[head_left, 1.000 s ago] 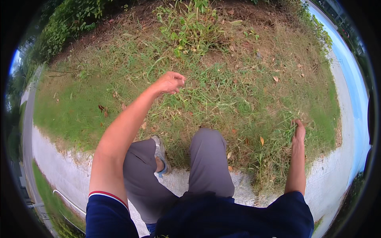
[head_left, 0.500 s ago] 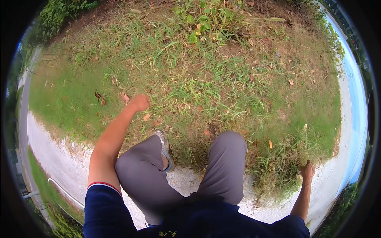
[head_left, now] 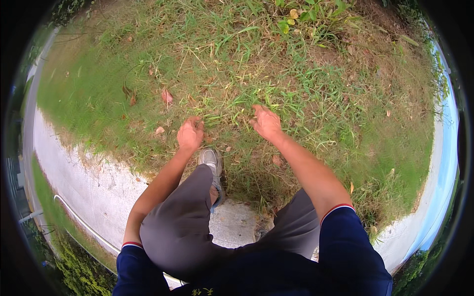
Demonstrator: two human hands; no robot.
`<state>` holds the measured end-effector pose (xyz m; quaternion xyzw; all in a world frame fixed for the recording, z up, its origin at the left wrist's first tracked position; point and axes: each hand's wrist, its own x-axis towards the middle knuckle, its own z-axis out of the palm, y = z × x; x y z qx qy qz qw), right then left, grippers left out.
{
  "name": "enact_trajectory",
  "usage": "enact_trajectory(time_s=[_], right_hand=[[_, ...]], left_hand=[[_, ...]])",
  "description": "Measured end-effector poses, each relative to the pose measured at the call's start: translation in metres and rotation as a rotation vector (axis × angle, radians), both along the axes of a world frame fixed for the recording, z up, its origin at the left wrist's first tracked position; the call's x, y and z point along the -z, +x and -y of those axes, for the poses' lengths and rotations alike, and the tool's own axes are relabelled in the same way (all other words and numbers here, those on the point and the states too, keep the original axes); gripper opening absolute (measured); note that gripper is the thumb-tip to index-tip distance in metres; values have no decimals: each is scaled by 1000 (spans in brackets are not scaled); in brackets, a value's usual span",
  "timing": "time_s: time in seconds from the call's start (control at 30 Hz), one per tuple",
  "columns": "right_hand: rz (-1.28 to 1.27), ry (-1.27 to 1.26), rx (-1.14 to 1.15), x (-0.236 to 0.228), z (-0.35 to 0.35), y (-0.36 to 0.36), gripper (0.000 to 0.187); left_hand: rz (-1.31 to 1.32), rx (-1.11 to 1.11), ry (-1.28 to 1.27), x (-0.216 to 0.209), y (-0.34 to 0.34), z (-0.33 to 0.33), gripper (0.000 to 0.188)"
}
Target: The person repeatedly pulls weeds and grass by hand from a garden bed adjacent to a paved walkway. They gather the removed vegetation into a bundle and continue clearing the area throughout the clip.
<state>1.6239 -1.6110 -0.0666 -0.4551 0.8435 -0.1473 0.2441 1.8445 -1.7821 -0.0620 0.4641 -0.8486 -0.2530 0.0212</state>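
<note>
My left hand (head_left: 190,134) is low over the grass, just above my shoe (head_left: 211,158). Its fingers are loosely bent, the thumb stands apart, and nothing shows in it. To its right, my right hand (head_left: 267,123) reaches to a patch of green grass (head_left: 269,96). The right fingertips are at the blades, with thumb and fingers apart; I see no grass gripped. Between the hands lie short green and straw-coloured blades. A reddish dry leaf (head_left: 167,96) and a pale leaf (head_left: 159,130) rest left of my left hand.
A heap of pulled grass (head_left: 375,204) lies at the right, by the edge of the pale pavement (head_left: 94,180). Leafy weeds (head_left: 308,15) grow at the far side near bare soil. My bent knees are close below the hands.
My right hand has swung from the grass heap at the far right to the middle patch. My left hand has shifted slightly right and its closed fingers have loosened. The view has tilted.
</note>
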Motion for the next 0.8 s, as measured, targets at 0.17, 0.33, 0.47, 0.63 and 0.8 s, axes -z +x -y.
enact_trajectory(time_s=[0.17, 0.33, 0.47, 0.63, 0.8], right_hand=[[119, 99, 1, -6, 73, 27, 73], [87, 30, 93, 44, 91, 21, 44], [18, 65, -43, 51, 63, 11, 39], [53, 134, -274, 13, -35, 17, 39], [134, 59, -249, -19, 30, 26, 30]], left_hand=[[-166, -238, -28, 1, 51, 10, 33], [-290, -307, 21, 8, 64, 0, 26], [-357, -398, 123, 12, 72, 5, 27], [-414, -482, 122, 27, 77, 26, 26], [-406, -535, 94, 24, 75, 36, 28]])
